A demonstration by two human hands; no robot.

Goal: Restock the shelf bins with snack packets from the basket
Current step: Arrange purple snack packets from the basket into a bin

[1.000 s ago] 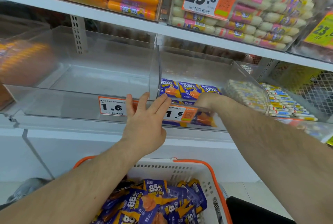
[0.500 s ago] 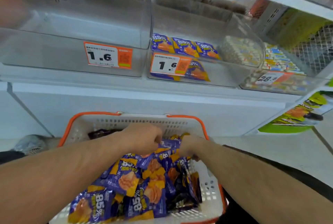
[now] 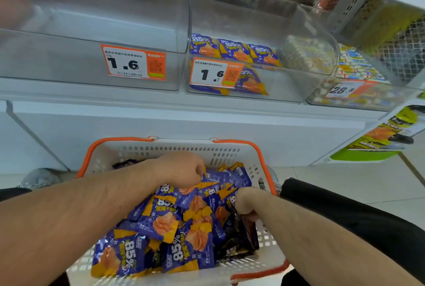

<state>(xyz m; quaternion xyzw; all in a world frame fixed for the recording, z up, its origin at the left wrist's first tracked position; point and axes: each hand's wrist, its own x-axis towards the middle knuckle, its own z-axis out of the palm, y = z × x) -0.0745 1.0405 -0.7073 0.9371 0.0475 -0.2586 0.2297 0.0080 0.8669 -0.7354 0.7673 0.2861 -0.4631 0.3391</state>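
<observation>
Head view. White basket [image 3: 147, 150] with orange rim and handles sits below the shelf [image 3: 161, 104], heaped with purple-and-orange snack packets [image 3: 161, 221]; the heap overlaps too much to count, roughly a dozen or more, plus a few dark packets [image 3: 241, 239] at its right side. Both hands in the basket: left hand [image 3: 181, 170] with fingers curled down into the packets at the far end, right hand [image 3: 245, 203] curled, pinching packets at the right edge. Three clear bins on the shelf: left bin [image 3: 69, 65] with one "1.6" tag; middle bin [image 3: 287, 83] with one "1.6" tag, three packets in a back row and at least one in front; right bin [image 3: 368, 99] tagged "28.8", contents blurred.
</observation>
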